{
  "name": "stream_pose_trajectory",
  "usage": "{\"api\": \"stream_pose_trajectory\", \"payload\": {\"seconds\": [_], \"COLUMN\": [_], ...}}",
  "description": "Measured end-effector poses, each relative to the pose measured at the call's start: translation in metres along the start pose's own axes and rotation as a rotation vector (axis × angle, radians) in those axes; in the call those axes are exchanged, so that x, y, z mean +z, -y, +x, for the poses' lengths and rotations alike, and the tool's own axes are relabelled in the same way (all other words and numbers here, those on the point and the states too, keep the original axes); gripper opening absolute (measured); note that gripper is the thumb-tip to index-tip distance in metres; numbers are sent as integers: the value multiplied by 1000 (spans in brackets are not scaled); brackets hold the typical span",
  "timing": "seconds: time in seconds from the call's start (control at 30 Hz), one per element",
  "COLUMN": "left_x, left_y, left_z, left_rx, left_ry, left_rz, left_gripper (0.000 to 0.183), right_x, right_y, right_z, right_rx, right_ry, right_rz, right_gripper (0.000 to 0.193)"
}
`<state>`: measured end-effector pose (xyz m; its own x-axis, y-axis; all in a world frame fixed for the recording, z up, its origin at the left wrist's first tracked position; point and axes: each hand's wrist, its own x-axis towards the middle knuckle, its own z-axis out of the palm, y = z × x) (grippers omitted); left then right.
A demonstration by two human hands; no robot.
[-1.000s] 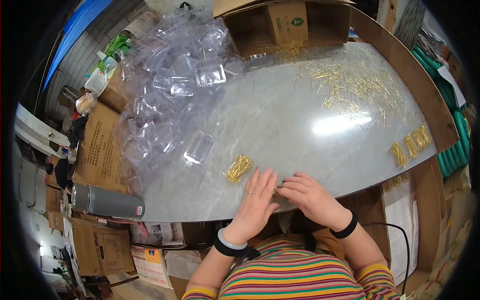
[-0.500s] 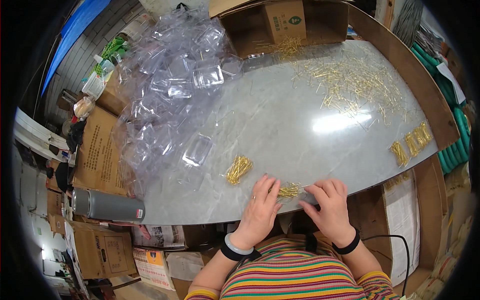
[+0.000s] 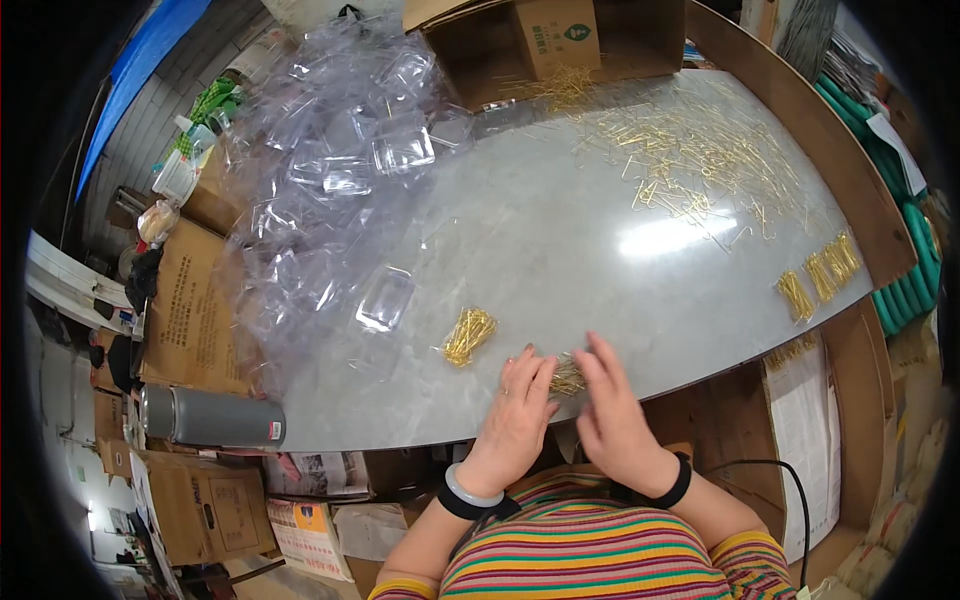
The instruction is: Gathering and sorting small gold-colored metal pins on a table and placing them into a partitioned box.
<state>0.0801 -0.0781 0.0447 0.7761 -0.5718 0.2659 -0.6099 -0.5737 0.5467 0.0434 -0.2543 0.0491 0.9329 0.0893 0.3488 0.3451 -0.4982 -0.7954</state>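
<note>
Close to the table's near edge, a small bundle of gold wire hooks [image 3: 567, 376] lies between my two hands. My left hand [image 3: 514, 418] has its fingers bent and together against the bundle's left side, holding it. At the bundle's right end is my right hand [image 3: 618, 425], fingers stretched and apart, the fingertips at or beside the wires; exact contact is hard to see. A second gold hook bundle [image 3: 468, 336] rests on the table, left of and beyond my left hand. Several tied bundles [image 3: 817, 274] stand in a row at the right edge.
Loose gold hooks [image 3: 700, 150] spread over the far right of the grey table [image 3: 520, 240]. Clear plastic boxes [image 3: 330, 170] pile up on the left, above a grey bottle [image 3: 215, 415]. An open cardboard box [image 3: 640, 40] stands at the back; a cardboard wall [image 3: 800, 120] borders the right.
My right hand has moved left, closer to my left hand, and its fingers have straightened. The bundle between my hands is now more covered by them. My left hand stays beside it.
</note>
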Motion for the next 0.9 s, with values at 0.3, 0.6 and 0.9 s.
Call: {"api": "stream_pose_trajectory", "payload": {"seconds": [0.3, 0.6, 0.9], "left_x": [5, -19, -26], "left_y": [6, -1, 5], "left_z": [-5, -15, -28], "left_rx": [-18, -69, -209], "left_ry": [-83, -175, -176], "left_rz": [-29, -148, 28], "left_gripper": [71, 70, 41], "right_x": [-16, -6, 7], "right_y": [-11, -17, -10], "right_z": [29, 23, 17], "right_rx": [-238, -321, -284], "right_ry": [231, 168, 196], "right_rz": [-80, -282, -278], "right_gripper": [70, 40, 50]}}
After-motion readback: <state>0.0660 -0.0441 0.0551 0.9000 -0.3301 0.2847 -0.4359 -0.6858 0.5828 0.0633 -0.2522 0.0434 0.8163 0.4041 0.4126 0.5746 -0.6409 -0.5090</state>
